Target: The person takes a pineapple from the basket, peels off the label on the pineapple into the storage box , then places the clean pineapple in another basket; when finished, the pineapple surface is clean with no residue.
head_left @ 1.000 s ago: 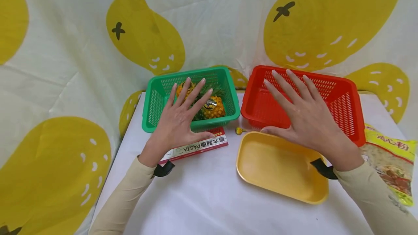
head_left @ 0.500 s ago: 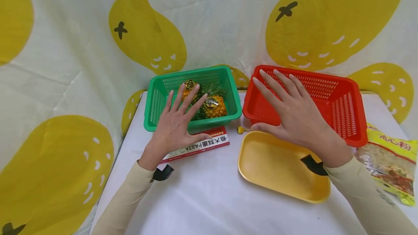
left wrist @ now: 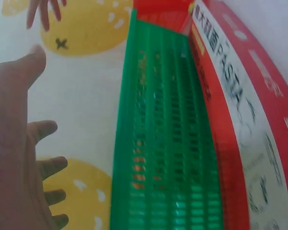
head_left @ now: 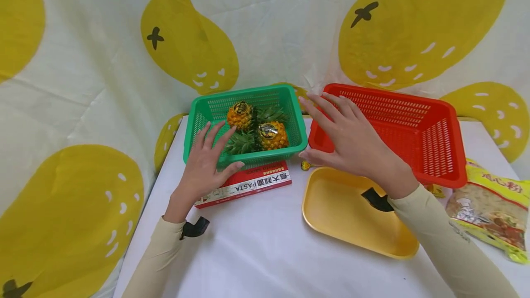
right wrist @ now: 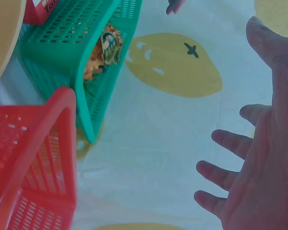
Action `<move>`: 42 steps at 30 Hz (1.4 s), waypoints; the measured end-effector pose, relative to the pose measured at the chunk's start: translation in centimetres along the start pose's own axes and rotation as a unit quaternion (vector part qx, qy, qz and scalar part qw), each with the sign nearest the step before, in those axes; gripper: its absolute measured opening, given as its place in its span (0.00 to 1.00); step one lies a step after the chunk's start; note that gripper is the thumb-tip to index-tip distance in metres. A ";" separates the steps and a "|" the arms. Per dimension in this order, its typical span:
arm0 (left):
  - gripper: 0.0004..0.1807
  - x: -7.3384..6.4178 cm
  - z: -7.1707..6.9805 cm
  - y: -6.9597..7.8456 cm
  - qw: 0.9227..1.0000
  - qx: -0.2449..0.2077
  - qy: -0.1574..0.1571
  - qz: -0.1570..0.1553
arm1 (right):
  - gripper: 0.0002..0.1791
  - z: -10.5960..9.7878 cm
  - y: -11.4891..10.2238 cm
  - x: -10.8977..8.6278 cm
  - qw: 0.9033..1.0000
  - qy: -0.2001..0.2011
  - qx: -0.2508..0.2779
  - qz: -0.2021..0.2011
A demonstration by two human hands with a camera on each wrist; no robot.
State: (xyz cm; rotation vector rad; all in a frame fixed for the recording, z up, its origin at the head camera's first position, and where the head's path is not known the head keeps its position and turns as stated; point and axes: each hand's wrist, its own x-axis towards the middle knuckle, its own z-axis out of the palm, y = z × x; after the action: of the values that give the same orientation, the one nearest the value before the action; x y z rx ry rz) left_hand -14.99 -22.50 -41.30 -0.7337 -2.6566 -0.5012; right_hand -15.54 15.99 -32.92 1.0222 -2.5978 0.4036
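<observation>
My left hand hovers over the front left of the green basket, fingers spread and relaxed, holding nothing. Two small pineapples, one at the back and one at the right, lie inside that basket with their leaves and round labels showing. In front of it lies a red and white pasta box, partly covered by the left hand. My right hand, also spread and holding nothing, is raised over the left side of the red basket. The left wrist view shows the green basket's slotted side beside the box.
A yellow tray sits in front of the red basket. A small yellow-wrapped lollipop lies between the baskets. At the right is a bag of noodles. A lemon-printed cloth hangs behind the table.
My right hand has moved left, from over the red basket's middle toward its left side. My left hand has drawn slightly down and left, uncovering the pineapples. Both hands' fingers have bent a little.
</observation>
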 end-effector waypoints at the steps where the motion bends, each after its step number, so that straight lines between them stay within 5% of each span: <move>1: 0.49 -0.3 0.0 -0.5 1.000 -0.005 0.011 -0.007 | 0.58 0.3 0.0 0.4 1.000 -0.004 0.006 -0.001; 6: 0.46 -1.8 0.6 -3.1 0.995 -0.023 0.071 -0.062 | 0.56 2.1 0.1 2.0 0.999 -0.031 0.026 -0.010; 11: 0.46 -3.2 1.5 -5.4 0.980 -0.050 0.119 -0.150 | 0.55 3.9 0.4 3.0 0.998 -0.046 0.042 -0.026; 20: 0.46 -5.2 2.8 -6.9 0.947 -0.176 0.112 -0.244 | 0.55 6.1 0.7 4.9 0.995 -0.079 0.056 -0.027; 32: 0.49 -5.2 3.7 -7.0 0.915 -0.283 0.075 -0.278 | 0.56 8.8 1.6 6.5 0.989 -0.128 0.069 0.010; 42: 0.47 -5.1 3.6 -8.0 0.886 -0.344 0.082 -0.300 | 0.56 10.9 2.3 8.2 0.982 -0.149 0.117 0.023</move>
State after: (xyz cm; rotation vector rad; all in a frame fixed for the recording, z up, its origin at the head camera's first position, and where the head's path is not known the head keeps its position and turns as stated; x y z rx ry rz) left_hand -15.96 -29.57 -48.49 0.0240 -2.4789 -1.6397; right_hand -24.85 8.58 -39.96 1.1816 -2.8950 0.6245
